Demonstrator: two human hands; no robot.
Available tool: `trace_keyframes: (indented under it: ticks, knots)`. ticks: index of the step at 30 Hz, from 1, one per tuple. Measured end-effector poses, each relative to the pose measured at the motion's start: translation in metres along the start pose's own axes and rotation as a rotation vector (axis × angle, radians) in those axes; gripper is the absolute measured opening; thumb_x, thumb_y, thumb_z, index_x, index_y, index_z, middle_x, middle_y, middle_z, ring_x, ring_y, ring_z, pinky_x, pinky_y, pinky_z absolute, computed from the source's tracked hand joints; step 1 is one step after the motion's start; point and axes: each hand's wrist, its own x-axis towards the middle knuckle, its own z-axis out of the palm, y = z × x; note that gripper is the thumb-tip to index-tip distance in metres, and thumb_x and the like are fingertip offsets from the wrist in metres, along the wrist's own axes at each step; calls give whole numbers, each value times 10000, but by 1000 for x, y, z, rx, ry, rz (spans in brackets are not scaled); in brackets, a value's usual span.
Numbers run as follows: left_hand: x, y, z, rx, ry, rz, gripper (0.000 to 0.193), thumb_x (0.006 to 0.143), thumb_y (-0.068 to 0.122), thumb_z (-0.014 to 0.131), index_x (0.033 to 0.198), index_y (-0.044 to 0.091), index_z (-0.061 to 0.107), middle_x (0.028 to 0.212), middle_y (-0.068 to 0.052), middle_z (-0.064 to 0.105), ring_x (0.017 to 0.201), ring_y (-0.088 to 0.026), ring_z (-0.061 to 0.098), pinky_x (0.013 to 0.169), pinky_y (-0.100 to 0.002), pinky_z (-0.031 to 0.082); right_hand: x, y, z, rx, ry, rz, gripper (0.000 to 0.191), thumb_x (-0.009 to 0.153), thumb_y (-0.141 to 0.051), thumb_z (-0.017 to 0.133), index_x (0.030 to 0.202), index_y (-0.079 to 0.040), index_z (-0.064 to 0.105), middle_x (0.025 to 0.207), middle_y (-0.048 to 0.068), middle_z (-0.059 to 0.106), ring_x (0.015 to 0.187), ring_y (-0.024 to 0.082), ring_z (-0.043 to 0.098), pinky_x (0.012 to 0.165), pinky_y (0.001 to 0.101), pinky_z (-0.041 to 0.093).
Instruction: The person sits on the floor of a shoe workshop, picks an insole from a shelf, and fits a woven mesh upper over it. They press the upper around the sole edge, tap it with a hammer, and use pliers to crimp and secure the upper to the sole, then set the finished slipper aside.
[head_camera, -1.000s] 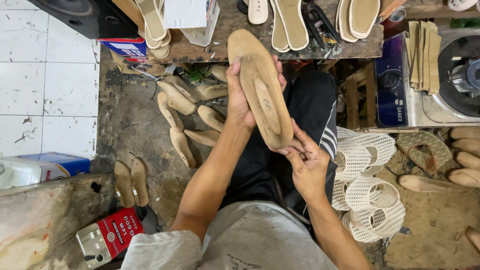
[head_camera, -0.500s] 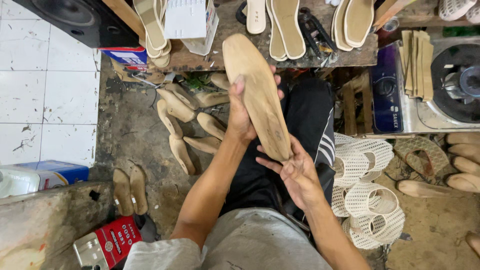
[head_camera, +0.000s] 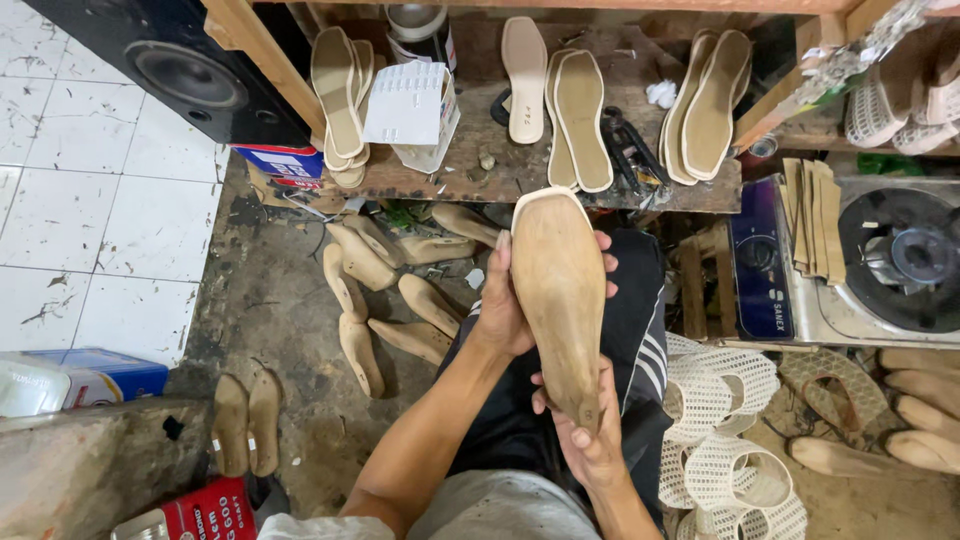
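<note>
A wooden last (head_camera: 560, 290) is gripped at mid-length by the left hand (head_camera: 505, 305) and clasped at its heel by the right hand (head_camera: 590, 445).

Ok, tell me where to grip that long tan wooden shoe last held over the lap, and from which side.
Probably grip the long tan wooden shoe last at its narrow heel end from below, as the right hand does. The left hand steadies the wide forepart from the left side; the flat sole face stays exposed.

Tan wooden shoe last (head_camera: 560, 290), sole up, toe away
</note>
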Motion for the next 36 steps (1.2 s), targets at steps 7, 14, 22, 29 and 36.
trace_keyframes:
  ticks: [7, 14, 22, 29, 36]
  knots:
    - [-5, -1, 2, -18, 13, -38, 969, 983, 706, 562, 1587, -25, 361, 1471, -238, 533, 1306, -341, 589, 1105, -531, 513, -5, 2, 6, 25, 18, 8, 988, 665, -418, 958, 1368, -58, 364, 1246, 205, 540, 1141, 307, 564, 829, 414, 473]
    - [-2, 6, 7, 2, -10, -21, 1000, 935, 697, 635, 1588, -7, 355, 1480, -239, 526, 1324, -345, 580, 1113, -539, 514, -2, -2, 5, 19, 3, 50, 1004, 679, -420, 939, 1397, -41, 350, 1280, 170, 527, 1163, 311, 567, 859, 419, 465]
    - [-9, -13, 12, 322, 30, -33, 820, 946, 412, 789, 1515, -42, 412, 1429, -205, 559, 1194, -285, 626, 975, -464, 560, -1, -3, -9, 128, -48, 73, 998, 804, -418, 885, 1514, 54, 366, 1365, 222, 548, 1248, 333, 573, 988, 472, 463]
    - [22, -11, -10, 815, 6, 59, 801, 891, 260, 859, 1505, 128, 360, 1367, -148, 529, 1248, -236, 537, 1077, -416, 492, 15, -36, -11, -569, 79, -377, 1126, 842, -363, 839, 1650, -18, 134, 1525, 120, 360, 1431, 270, 418, 1186, 441, 356]
    - [68, -17, -17, 2426, -676, 168, 890, 704, 309, 869, 1493, 413, 469, 1260, -201, 537, 1103, -369, 563, 888, -458, 458, 53, -75, -35, -998, 235, -651, 580, 959, 64, 616, 1487, -7, 386, 1443, 135, 417, 1400, 280, 502, 1249, 440, 413]
